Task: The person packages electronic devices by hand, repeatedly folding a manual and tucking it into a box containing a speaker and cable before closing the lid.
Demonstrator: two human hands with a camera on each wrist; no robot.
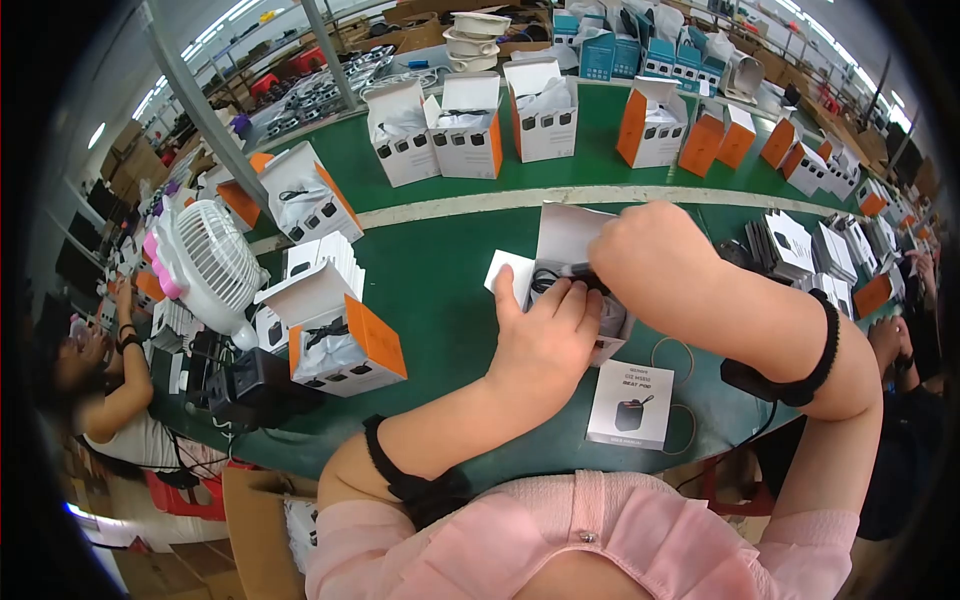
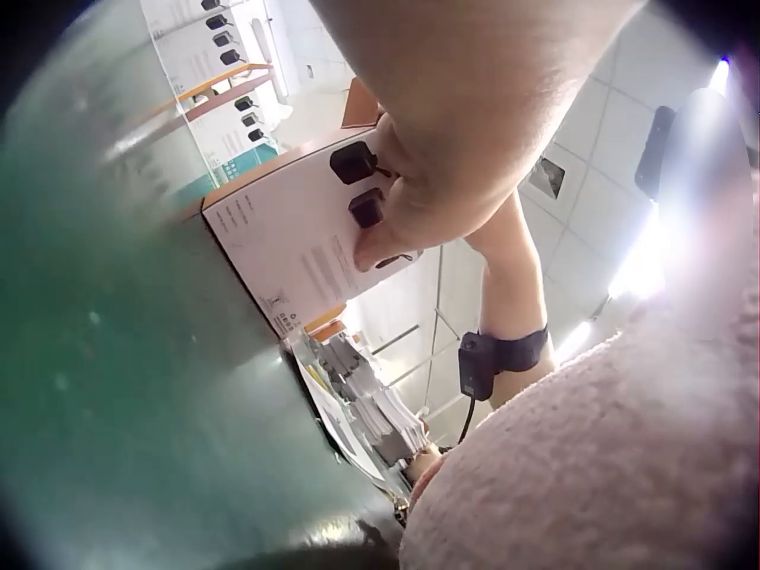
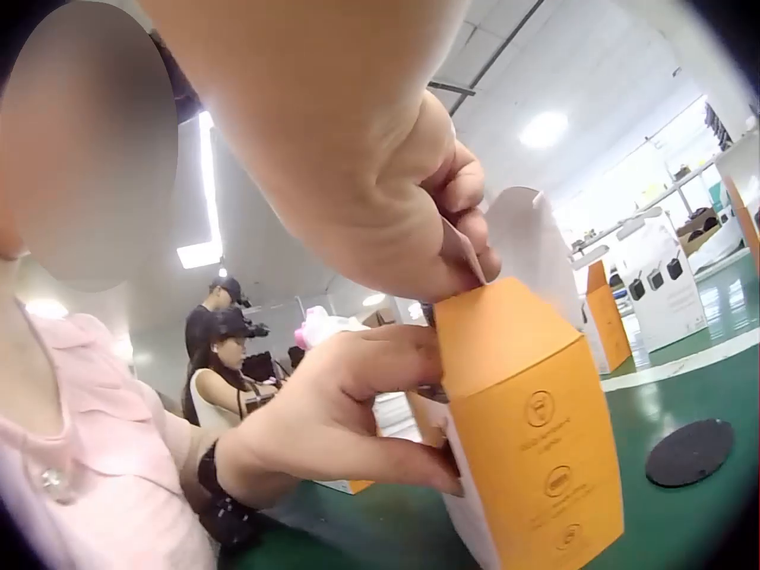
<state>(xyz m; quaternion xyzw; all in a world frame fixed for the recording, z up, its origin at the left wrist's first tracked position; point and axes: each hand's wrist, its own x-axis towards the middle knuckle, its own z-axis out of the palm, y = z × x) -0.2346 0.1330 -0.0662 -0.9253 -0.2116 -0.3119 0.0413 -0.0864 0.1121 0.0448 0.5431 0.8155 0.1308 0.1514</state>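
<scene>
In the head view an opened white and orange box [image 1: 612,345] stands upright on the green table, its lid raised behind. My left hand [image 1: 545,340] grips its near side, thumb on a white side flap [image 1: 510,268] and fingers over the rim. Above the opening, my right hand [image 1: 650,250] has curled fingers and pinches a black cable [image 1: 578,269]; a loop of it shows inside the box. In the right wrist view my right hand [image 3: 410,214] is close over the orange flap [image 3: 505,333]. The rest of the box's contents is hidden by my hands.
A printed booklet [image 1: 630,405] lies in front of the box beside rubber bands [image 1: 690,415]. Another filled box [image 1: 345,350] and a white fan [image 1: 212,260] stand left. Several open boxes [image 1: 465,130] line the back strip; booklet stacks [image 1: 785,245] lie right.
</scene>
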